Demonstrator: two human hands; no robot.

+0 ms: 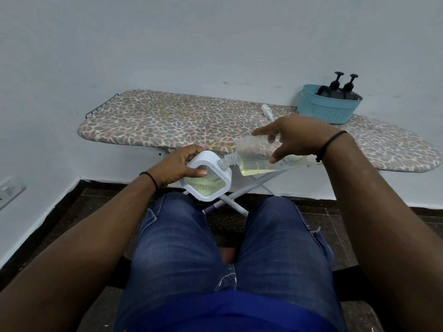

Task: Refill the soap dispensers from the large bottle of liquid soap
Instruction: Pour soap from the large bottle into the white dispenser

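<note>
Right hand [297, 137] gripping clear bottle [261, 156] round its body, tilted; left hand [177, 167] clasping white dispenser [211, 178]. Probably slippery, soft-walled; hold mid-body.

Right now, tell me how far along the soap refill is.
Done: white pump is off, lying on the ironing board. In hand: right hand tips the clear bottle into the white dispenser held by the left hand. Left: two black dispensers wait in the blue basket.

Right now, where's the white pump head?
In the head view, the white pump head lies on the ironing board, right of centre, just left of the teal basket and beyond the right hand.
</note>
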